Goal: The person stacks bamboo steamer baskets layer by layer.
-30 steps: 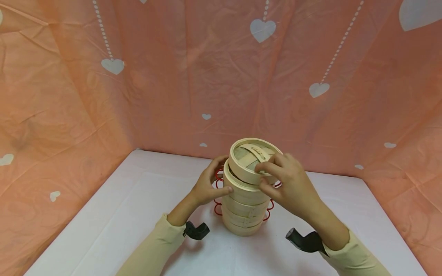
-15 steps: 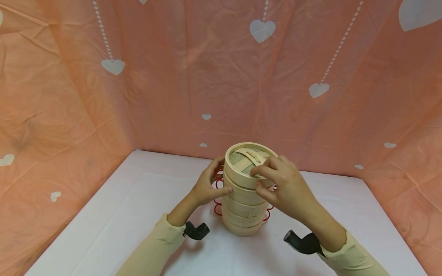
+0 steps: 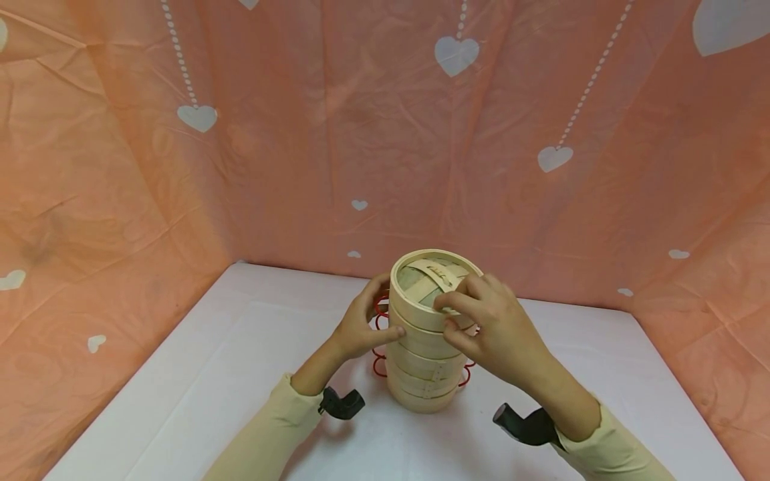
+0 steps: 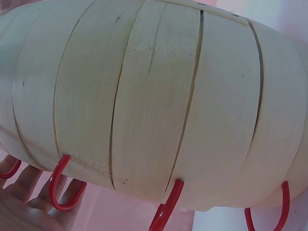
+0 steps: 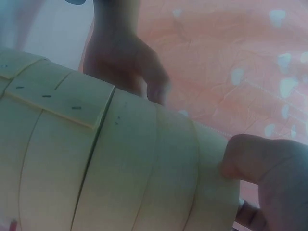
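Observation:
A stack of round bamboo steamer baskets (image 3: 418, 371) stands upright on the table, with red loop handles (image 3: 380, 365) on both sides. On top sits the woven steamer lid (image 3: 415, 310), level with the rim below and with a curved strip across it. My left hand (image 3: 359, 325) grips the upper basket from the left, thumb in front and fingers round the back. Its fingers show beside a red loop in the left wrist view. My right hand (image 3: 499, 331) pinches the lid's near right rim between thumb and fingers; the right wrist view shows the thumb (image 5: 250, 156) against it.
A white cloth covers the table (image 3: 289, 321). Behind and at the sides hangs a pink-orange curtain (image 3: 289, 167) with pale hearts. Black wrist cameras are strapped below both hands.
The lid was tilted and off to the right one second ago. My right hand has lowered it leftward onto the top basket, where it now lies flat. My left hand has stayed put.

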Available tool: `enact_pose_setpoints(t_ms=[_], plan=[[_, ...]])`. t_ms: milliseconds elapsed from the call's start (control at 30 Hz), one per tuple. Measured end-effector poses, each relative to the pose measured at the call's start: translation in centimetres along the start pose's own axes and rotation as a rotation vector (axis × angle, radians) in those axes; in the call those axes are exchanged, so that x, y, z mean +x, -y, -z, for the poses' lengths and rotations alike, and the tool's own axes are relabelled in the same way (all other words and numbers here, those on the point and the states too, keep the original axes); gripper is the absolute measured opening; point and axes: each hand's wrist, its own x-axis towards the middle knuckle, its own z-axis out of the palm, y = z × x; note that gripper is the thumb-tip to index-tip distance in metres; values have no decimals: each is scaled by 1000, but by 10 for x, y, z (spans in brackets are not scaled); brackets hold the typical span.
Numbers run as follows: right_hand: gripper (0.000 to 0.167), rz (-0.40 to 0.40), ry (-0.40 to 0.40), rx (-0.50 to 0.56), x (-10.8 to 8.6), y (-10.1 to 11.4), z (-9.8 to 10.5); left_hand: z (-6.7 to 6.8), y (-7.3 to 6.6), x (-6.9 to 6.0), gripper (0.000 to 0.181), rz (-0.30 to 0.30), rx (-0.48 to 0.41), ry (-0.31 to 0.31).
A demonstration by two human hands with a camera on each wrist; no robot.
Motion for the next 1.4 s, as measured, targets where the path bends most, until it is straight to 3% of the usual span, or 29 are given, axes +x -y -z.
enact_pose_setpoints(t_ms=[1400], plan=[[26, 10, -10, -31, -2, 0, -3, 4, 4, 3, 80, -21, 6, 7]])
